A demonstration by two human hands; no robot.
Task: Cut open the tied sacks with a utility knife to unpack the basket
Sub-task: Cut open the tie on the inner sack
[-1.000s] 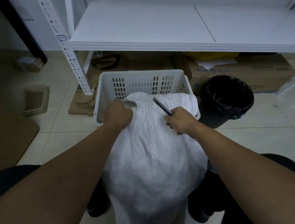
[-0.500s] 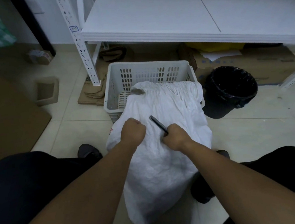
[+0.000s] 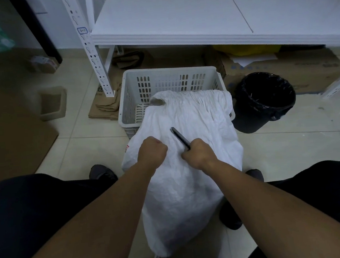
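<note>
A large white woven sack [image 3: 190, 178] lies between my knees, its far end draped over the front rim of a white slotted plastic basket [image 3: 133, 91]. My left hand [image 3: 151, 151] is clenched on the sack's fabric at its left side. My right hand [image 3: 198, 154] grips a slim dark utility knife [image 3: 179, 137], which points up and to the left across the sack. Whether the blade is out cannot be seen. The sack's near end [image 3: 157, 257] rests on the tiled floor.
A black bin with a liner [image 3: 265, 100] stands right of the basket. A white metal shelf [image 3: 196, 19] hangs over flattened cardboard [image 3: 282, 65]. A small cardboard box [image 3: 52, 103] and a brown board [image 3: 11, 132] lie left. My dark shoes [image 3: 103, 172] flank the sack.
Both hands have pulled back toward me along the sack, away from the basket rim. The sack has slid out of the basket, its near end now on the floor.
</note>
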